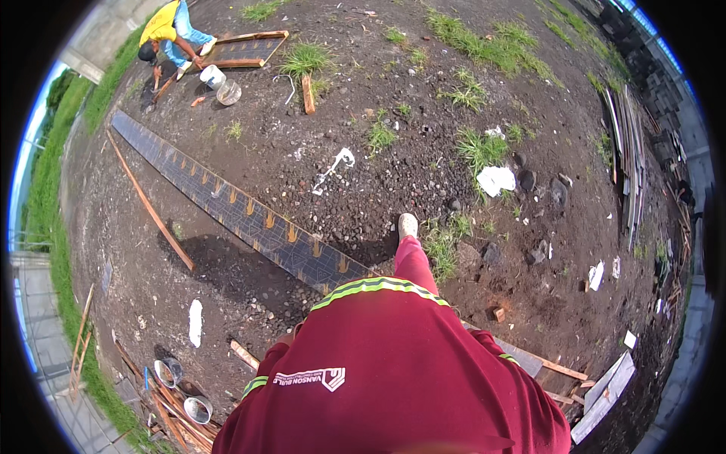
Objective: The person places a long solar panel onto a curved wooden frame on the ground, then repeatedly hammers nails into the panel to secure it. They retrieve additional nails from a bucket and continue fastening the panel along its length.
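Note:
Neither of my hands shows. My maroon shirt (393, 371) with a yellow-green reflective stripe fills the lower middle. My leg in maroon trousers (414, 263) reaches forward, ending in a pale shoe (407, 224) on the dirt. A long dark panel (227, 204) with orange marks lies diagonally across the ground and passes under my body. A bit of my left arm (283, 340) peeks out beside the shirt.
A person in a yellow shirt (165, 30) crouches at the top left beside a wooden-framed panel (249, 49) and a white bucket (213, 76). A thin wooden slat (150, 203) lies left of the long panel. Tins (198, 408) and sticks sit lower left; planks (628, 166) are stacked at the right.

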